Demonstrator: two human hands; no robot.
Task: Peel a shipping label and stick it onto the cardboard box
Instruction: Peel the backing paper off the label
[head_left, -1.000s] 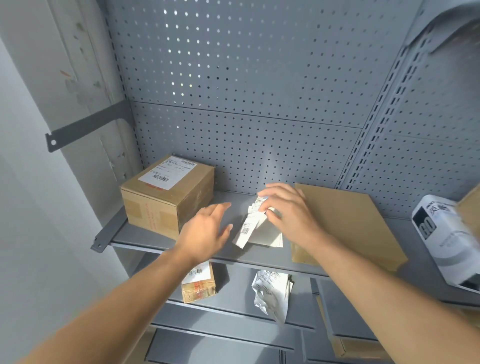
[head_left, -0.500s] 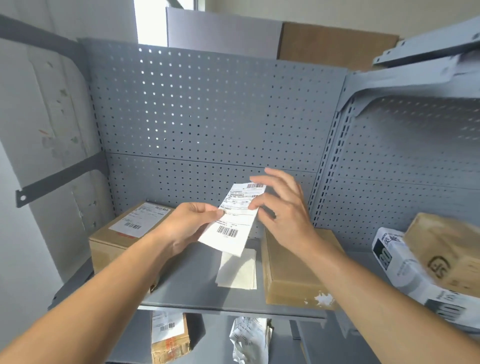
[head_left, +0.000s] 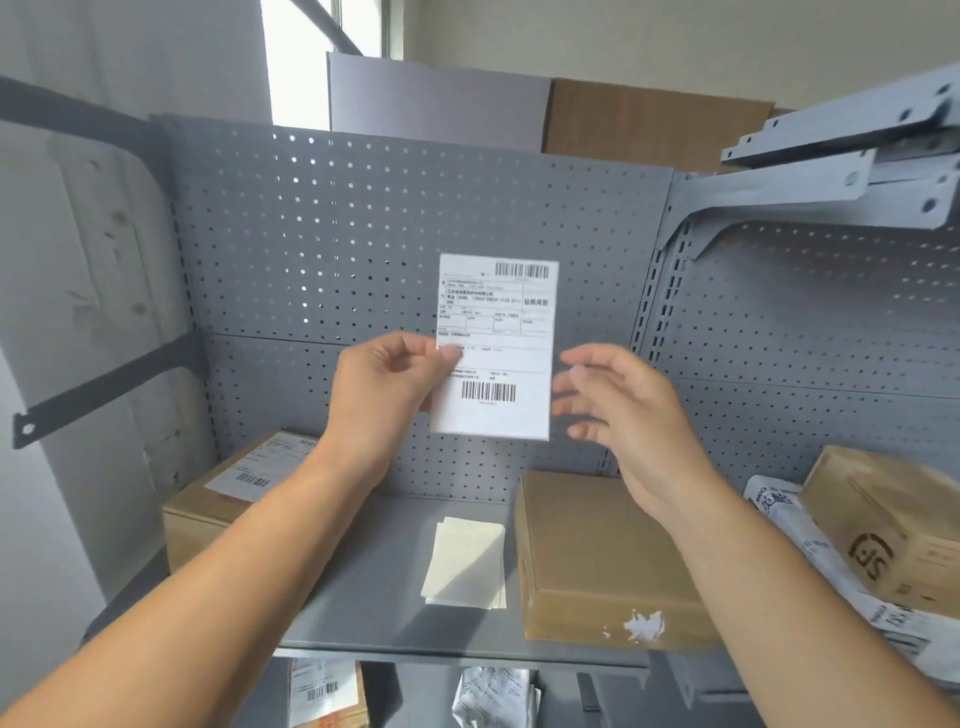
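my left hand (head_left: 382, 395) is raised in front of the pegboard (head_left: 363, 249), forearm running up from the 7 o'clock corner, wrist bent slightly back, thumb and forefinger pinched on the left edge of the shipping label (head_left: 496, 348). the label stands upright, printed face toward me, one barcode at its top and another near its bottom, held in the air and touching nothing else that i can see.

my right hand (head_left: 618, 410) hovers just at 3 o'clock of the label, fingers spread and curled loosely, palm turned toward the sheet, gripping nothing; the fingertips are blurred, so i cannot tell if they brush the paper's edge. that forearm comes up from the 5 o'clock corner.

below, on the grey shelf (head_left: 374, 582), a small stack of pale backing sheets (head_left: 465, 561) lies at 6 o'clock of the label. just at 3 o'clock of those sheets sits the flat cardboard box (head_left: 597, 556), its top bare. at 9 o'clock, partly behind my left forearm, stands a labelled carton (head_left: 228, 493). at the far 3 o'clock edge a printed white parcel (head_left: 810, 561) lies under a brown carton (head_left: 893, 525).
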